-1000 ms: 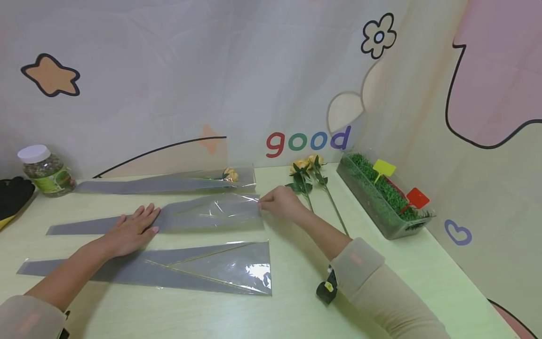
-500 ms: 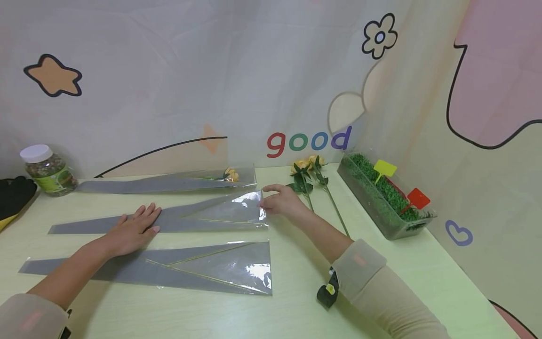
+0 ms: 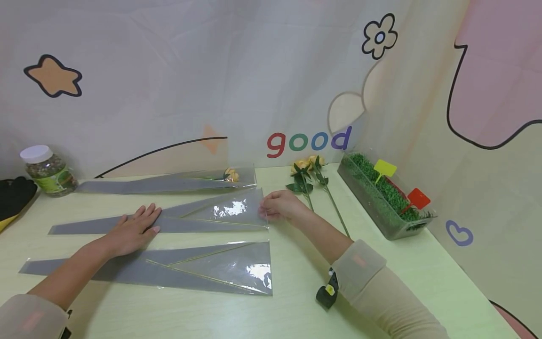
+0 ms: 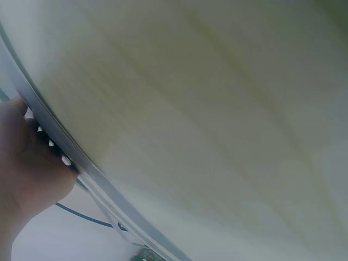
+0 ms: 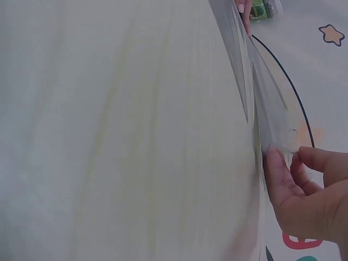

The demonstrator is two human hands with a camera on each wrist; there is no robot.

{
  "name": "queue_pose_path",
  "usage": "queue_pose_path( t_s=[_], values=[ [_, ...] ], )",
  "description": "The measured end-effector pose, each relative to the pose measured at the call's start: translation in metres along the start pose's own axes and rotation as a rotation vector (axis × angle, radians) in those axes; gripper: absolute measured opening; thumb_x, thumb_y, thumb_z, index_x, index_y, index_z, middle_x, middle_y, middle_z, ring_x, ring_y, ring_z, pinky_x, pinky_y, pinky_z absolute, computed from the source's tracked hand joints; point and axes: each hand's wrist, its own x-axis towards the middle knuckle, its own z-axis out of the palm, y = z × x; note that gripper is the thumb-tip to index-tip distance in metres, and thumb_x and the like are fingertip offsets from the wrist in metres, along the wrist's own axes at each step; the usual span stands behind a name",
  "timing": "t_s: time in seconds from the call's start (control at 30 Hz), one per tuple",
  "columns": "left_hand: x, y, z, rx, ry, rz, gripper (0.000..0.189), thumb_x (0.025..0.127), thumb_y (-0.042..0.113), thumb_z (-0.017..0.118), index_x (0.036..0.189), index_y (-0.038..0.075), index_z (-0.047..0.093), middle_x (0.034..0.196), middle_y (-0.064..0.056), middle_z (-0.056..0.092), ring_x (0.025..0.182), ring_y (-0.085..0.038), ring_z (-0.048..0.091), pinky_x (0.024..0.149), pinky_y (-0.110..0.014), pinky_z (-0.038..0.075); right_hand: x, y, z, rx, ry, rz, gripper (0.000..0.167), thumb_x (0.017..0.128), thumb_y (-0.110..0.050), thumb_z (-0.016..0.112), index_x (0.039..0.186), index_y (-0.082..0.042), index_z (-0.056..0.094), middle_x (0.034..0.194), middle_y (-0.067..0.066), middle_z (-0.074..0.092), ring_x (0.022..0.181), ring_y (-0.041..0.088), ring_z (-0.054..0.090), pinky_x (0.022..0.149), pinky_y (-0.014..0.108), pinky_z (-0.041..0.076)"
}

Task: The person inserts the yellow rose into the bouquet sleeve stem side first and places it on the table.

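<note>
My left hand [image 3: 131, 231] lies flat with fingers spread on the narrow part of the middle flower sleeve [image 3: 211, 214], a grey and clear plastic sleeve with gold lines. At that sleeve's wide right end, my right hand [image 3: 282, 207] pinches the film edge between thumb and fingers. In the right wrist view, the thumb [image 5: 277, 163] and fingertips meet at the raised film. A second flower sleeve [image 3: 220, 268] lies flat in front. Along the wall is a third sleeve [image 3: 161, 184] with a yellow rose [image 3: 231, 174] inside it.
Two loose yellow roses [image 3: 301, 167] lie behind the right hand, stems toward the person. A clear planter [image 3: 385, 197] of artificial grass stands at right, with yellow and red tags. At back left are a white-lidded jar [image 3: 48, 172] and a black item [image 3: 16, 195].
The middle sleeve's wide end has flattened out and shows its gold lines. My right hand opened its fingers at the edge, then closed them on the film again. The left hand stayed put.
</note>
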Motion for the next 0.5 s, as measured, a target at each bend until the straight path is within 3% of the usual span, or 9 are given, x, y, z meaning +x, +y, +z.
queue_pose_path(
  t_s=[0.3, 0.5],
  values=[
    [-0.001, -0.0008, -0.0014, -0.02, -0.005, 0.008, 0.064, 0.1, 0.035, 0.039, 0.145, -0.006, 0.016, 0.148, -0.029, 0.006, 0.134, -0.046, 0.0, 0.097, -0.067, -0.006, 0.0001, -0.002, -0.0017, -0.093, -0.079, 0.015, 0.006, 0.094, 0.0, 0.048, 0.094, 0.005, 0.052, 0.099, 0.02, 0.062, 0.083, 0.022, 0.063, 0.078, 0.029, 0.051],
    [-0.0029, -0.0001, -0.0035, -0.084, -0.007, 0.018, 0.066, 0.1, 0.035, 0.038, 0.145, -0.006, 0.012, 0.148, -0.03, 0.004, 0.133, -0.046, -0.002, 0.096, -0.067, -0.009, -0.0032, -0.0046, 0.0002, -0.131, -0.087, 0.014, 0.008, 0.096, -0.001, 0.045, 0.096, 0.006, 0.049, 0.103, 0.021, 0.06, 0.086, 0.023, 0.063, 0.078, 0.029, 0.051]
  ],
)
